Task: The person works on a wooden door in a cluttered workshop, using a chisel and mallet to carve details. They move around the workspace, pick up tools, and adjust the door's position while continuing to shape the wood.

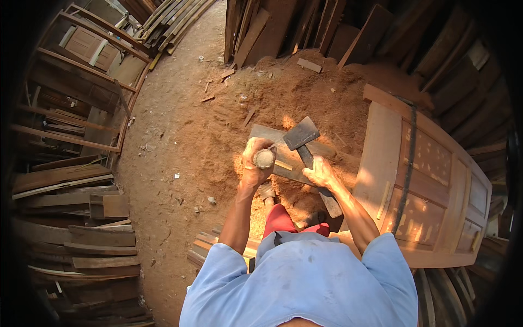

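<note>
My left hand point(256, 166) is closed round an upright chisel point(265, 158). Only the battered round end of its wooden handle shows; the blade is hidden below. In my right hand point(322, 173) is a hammer point(301, 133), gripped by its dark handle, its blocky head raised just right of the chisel and apart from it. Beneath both hands lies a wooden board point(267, 132), slanting from upper left to lower right. A pale narrow strip point(283, 164) shows at the board between my hands.
A panelled wooden door point(376, 147) lies to the right, with a dark strap point(406, 180) across it. Stacked planks point(103, 237) line the left, below a wooden frame point(81, 68). More boards point(250, 38) lean at the back. Sawdust point(305, 87) and wood scraps cover the ground.
</note>
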Motion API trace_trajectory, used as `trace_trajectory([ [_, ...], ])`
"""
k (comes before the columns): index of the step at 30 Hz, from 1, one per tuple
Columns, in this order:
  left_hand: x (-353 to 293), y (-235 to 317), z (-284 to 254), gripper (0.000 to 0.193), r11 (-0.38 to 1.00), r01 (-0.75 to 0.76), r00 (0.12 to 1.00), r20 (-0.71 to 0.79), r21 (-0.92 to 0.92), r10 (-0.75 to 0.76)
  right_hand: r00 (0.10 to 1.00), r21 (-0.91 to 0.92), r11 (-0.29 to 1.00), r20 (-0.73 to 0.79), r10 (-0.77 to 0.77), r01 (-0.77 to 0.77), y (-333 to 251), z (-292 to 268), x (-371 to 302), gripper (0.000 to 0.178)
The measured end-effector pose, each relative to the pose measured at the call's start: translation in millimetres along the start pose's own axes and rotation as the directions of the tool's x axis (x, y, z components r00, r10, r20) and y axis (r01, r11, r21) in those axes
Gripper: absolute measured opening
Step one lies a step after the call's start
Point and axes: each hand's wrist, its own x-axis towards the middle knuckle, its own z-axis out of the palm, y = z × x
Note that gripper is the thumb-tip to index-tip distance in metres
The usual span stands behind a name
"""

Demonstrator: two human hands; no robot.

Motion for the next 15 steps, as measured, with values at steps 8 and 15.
trace_trajectory([
  [8, -25, 98, 37, 0.044, 0.82, -0.54, 0.757, 0.536, 0.19, 0.374, 0.985, -0.134, 0.976, -0.032, 0.167, -0.17, 49, 7, 6, 0.06],
  [15, -83, 119, 88, 0.04, 0.779, -0.626, 0.464, 0.786, -0.036, 0.409, 0.967, 0.614, 0.749, 0.201, 0.155, -0.248, 60, 5, -50, 0.046],
])
